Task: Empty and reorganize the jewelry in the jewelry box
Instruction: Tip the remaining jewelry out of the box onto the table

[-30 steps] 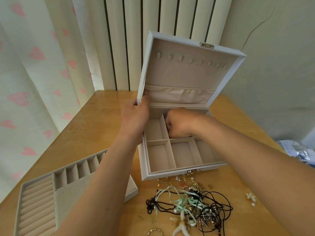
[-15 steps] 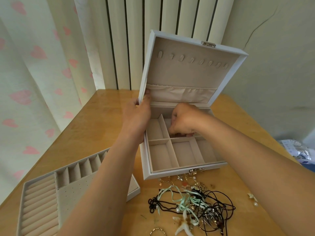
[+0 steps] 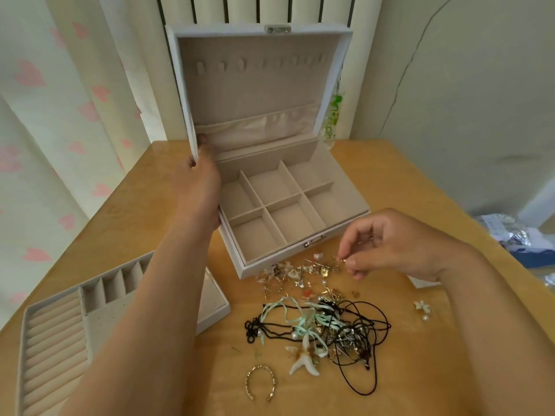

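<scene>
Head view.

A: What lies nearest?

B: A gold bangle [image 3: 260,382] on the wooden table [image 3: 420,181], then a tangle [image 3: 324,325] of black cords and mint ribbon. At near left sits a beige ring tray [image 3: 60,334].

A: And the hands?

B: The right hand [image 3: 399,244], right of centre, pinches a small gold piece [image 3: 344,260] between thumb and forefinger, just above scattered earrings [image 3: 300,274]. Farther off, the left hand [image 3: 199,187] grips the left edge of the lid [image 3: 258,85], thumb inside.

A: The jewelry box [image 3: 232,247]?

B: Mid-table, just behind the earrings, lid upright, six beige-lined compartments showing.
</scene>
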